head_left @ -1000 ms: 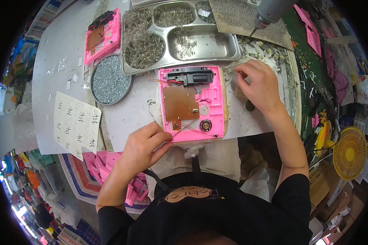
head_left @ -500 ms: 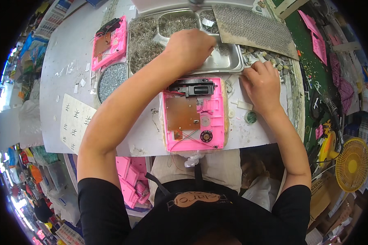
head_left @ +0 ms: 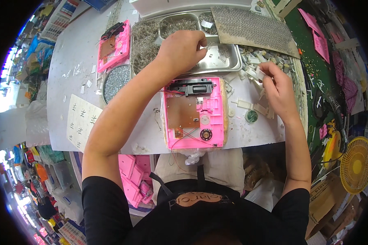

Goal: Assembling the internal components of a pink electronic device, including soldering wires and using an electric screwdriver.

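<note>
My left hand (head_left: 180, 52) is over the metal tray (head_left: 235, 67), fingers curled inward and thumb close to the forefinger; anything between them is too small to make out. Small metal springs (head_left: 147, 55) fill several of the tray's compartments. Right of the tray, my right hand (head_left: 281, 90) pinches a small white plastic part (head_left: 260, 74) at the edge of a pile of similar pieces (head_left: 270, 58). Between my forearms lies an open pink plastic casing (head_left: 217, 122) on a padded support. It carries a brown circuit board (head_left: 183, 114), a black mechanism (head_left: 194, 86), a round speaker (head_left: 206, 134) and thin wires.
A second pink casing (head_left: 124, 49) and a round dish of screws (head_left: 117, 83) are left of the tray. A studded board (head_left: 255, 30) overlaps the tray's right corner. A marked paper (head_left: 82, 118) lies beside my left forearm. A green-filled cup (head_left: 251, 116) stands right of the casing.
My right hand has shifted right and now has a white plastic part between its fingertips. My left hand has drawn slightly left over the tray, baring more of the right compartment.
</note>
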The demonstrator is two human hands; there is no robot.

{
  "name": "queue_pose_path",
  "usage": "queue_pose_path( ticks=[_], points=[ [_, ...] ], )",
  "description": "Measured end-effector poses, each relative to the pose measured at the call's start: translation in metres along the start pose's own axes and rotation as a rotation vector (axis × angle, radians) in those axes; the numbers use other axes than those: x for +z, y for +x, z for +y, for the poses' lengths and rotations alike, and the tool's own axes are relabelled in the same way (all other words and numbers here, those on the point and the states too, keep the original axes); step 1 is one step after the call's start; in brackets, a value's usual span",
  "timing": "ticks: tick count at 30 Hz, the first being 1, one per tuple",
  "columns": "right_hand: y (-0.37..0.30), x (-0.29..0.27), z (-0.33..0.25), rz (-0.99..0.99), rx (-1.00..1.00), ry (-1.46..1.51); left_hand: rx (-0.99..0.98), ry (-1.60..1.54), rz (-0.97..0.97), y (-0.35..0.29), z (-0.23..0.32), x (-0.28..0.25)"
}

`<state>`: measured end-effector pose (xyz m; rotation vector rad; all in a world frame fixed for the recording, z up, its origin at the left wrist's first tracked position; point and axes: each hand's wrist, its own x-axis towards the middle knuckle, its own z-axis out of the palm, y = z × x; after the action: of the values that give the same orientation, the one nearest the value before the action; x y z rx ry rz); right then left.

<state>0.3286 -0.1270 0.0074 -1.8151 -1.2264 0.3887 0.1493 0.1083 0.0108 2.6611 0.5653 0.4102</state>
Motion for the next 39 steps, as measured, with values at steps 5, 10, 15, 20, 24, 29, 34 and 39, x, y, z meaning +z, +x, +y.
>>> queue_pose_path(
  ticks=[5, 10, 15, 20, 24, 29, 34, 39],
  points=[
    [0.03, 0.014, -0.015, -0.056, 0.042, 0.072, 0.027, 0.217, 0.023, -0.003, 0.006, 0.017],
    [0.04, 0.01, -0.019, -0.049, 0.021, 0.169, 0.228, 0.213, -0.272, 0.035, 0.017, 0.041],
    [0.027, -0.011, -0.02, -0.12, 0.193, 0.377, 0.266, 0.169, -0.236, 0.027, 0.012, 0.032],
    [-0.034, -0.023, -0.051, -0.012, 0.174, 0.397, 0.1, -0.091, 0.059, -0.044, 0.02, -0.053],
    [-0.078, -0.004, -0.08, -0.143, -0.25, 0.165, -0.315, -1.194, 0.044, -0.14, 0.082, -0.062],
    [-0.088, 0.024, -0.098, -0.199, -0.419, 0.202, -0.623, -2.0, 0.077, -0.193, 0.09, -0.022],
    [-0.092, 0.031, -0.102, -0.19, -0.485, 0.164, -0.711, -2.05, 0.115, -0.202, 0.091, -0.01],
    [-0.093, 0.04, -0.101, -0.182, -0.56, 0.039, -0.666, -1.992, 0.013, -0.206, 0.093, -0.005]
  ],
)
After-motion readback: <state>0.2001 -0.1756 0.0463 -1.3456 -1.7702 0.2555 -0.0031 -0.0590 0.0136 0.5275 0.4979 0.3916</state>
